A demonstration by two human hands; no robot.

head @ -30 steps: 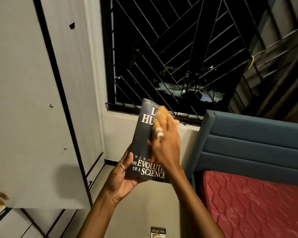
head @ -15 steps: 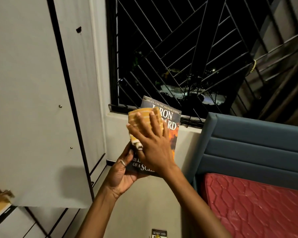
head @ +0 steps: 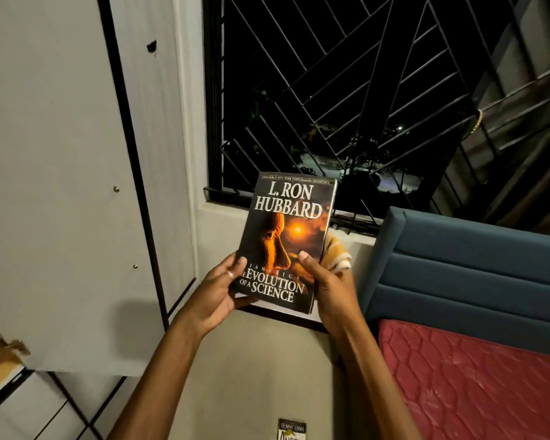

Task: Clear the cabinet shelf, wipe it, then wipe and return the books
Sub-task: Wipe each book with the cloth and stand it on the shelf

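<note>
Both grips are curled onto one book (head: pixel 286 242), held upright, cover facing the camera, near the centre of the view. The left hand (head: pixel 218 292) holds the lower left corner at about 8 o'clock of the cover, thumb on the front and a ring showing on a finger. The right hand (head: pixel 326 285) holds the lower right edge at about 4 o'clock, thumb on the cover, and also keeps an orange-and-white striped cloth (head: pixel 337 254) bunched behind the book's right edge. At 12 o'clock stands a barred window (head: pixel 346 90), dark outside. At 9 o'clock is a pale cabinet door (head: pixel 54 185). At 4 o'clock lie a blue headboard (head: pixel 473 268) and a red mattress (head: pixel 473 385). At 6 o'clock a second book (head: pixel 291 429) lies low at the frame's edge.
</note>
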